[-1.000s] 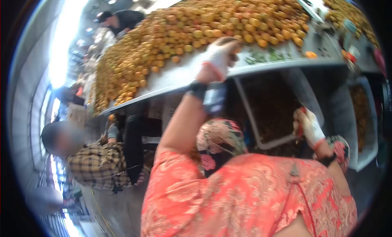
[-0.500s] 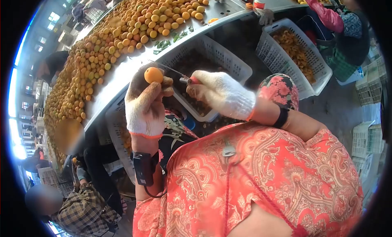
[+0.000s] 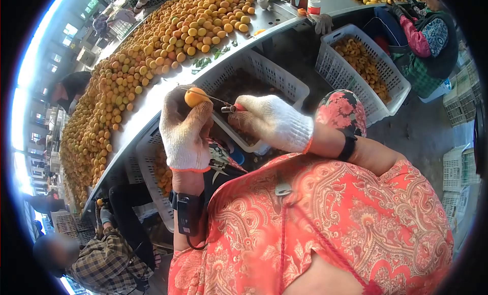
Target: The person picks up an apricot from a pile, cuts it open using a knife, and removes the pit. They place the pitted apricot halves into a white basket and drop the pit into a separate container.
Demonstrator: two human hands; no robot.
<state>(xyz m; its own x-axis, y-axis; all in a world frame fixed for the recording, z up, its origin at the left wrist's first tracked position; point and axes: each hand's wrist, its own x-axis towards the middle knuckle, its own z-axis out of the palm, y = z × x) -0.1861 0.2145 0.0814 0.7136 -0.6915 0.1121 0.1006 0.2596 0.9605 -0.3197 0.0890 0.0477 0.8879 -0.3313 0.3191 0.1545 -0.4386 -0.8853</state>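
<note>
My left hand (image 3: 184, 135), in a white knit glove with stained fingers, grips an orange apricot (image 3: 195, 97) between thumb and fingertips. A small knife (image 3: 232, 108) with a thin blade and a red and metal handle sits in my gloved right hand (image 3: 278, 119). Its fingers are closed round the handle, and the blade points left, its tip end overlapping the apricot's upper side. Both hands are over the near side of a white plastic crate (image 3: 287, 80) with dark contents, just off the metal table's edge (image 3: 140, 109).
A long heap of apricots (image 3: 168, 48) covers the table, with green leaves (image 3: 204, 62) near its edge. Crates of cut fruit stand at right (image 3: 351, 86) and left (image 3: 151, 175). A glove (image 3: 321, 23) and a jar (image 3: 314, 6) lie beyond. Co-workers sit at right (image 3: 436, 41) and lower left (image 3: 109, 259).
The knife blade, earlier angled behind the apricot, now lies across its upper side. The apricot has shifted slightly right and down in view, and my right hand is slightly lower.
</note>
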